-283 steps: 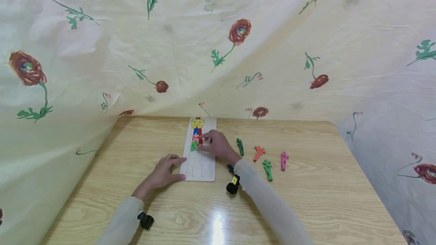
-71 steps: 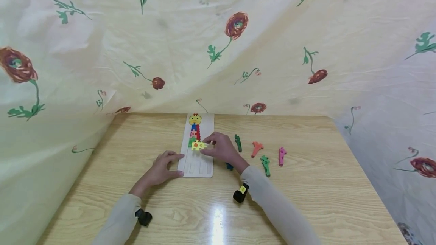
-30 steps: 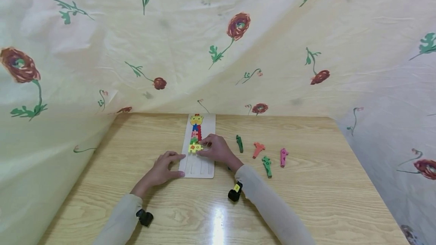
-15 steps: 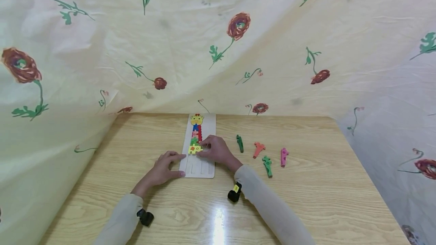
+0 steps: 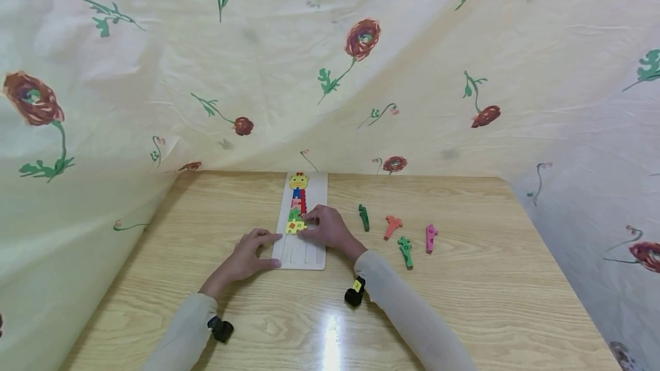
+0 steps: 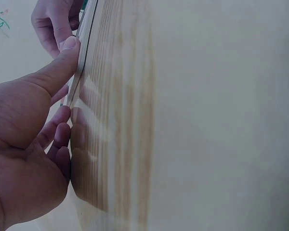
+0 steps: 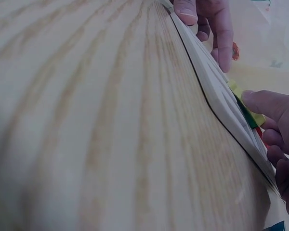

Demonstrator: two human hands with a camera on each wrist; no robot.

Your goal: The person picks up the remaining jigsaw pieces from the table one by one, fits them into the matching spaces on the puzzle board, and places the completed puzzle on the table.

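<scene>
A white puzzle board lies on the table with a giraffe's yellow head at its far end. Below the head run blue, pink, red and green pieces. My right hand pinches a yellow puzzle piece by its right side, thumb and index finger on it, just under the green piece. In the right wrist view the thumb lies against the yellow piece. My left hand touches the board's left edge, fingers spread, with the thumb at the rim. The near part of the board shows bare grooves.
To the right lie several loose pieces: a dark green one, an orange one, a green one and a pink one. A blue corner shows near my right hand. A flowered cloth hangs behind the table.
My right hand has brought the yellow piece over the board and lowered it below the green piece. In the last half second little moves. My left hand stays on the board's edge.
</scene>
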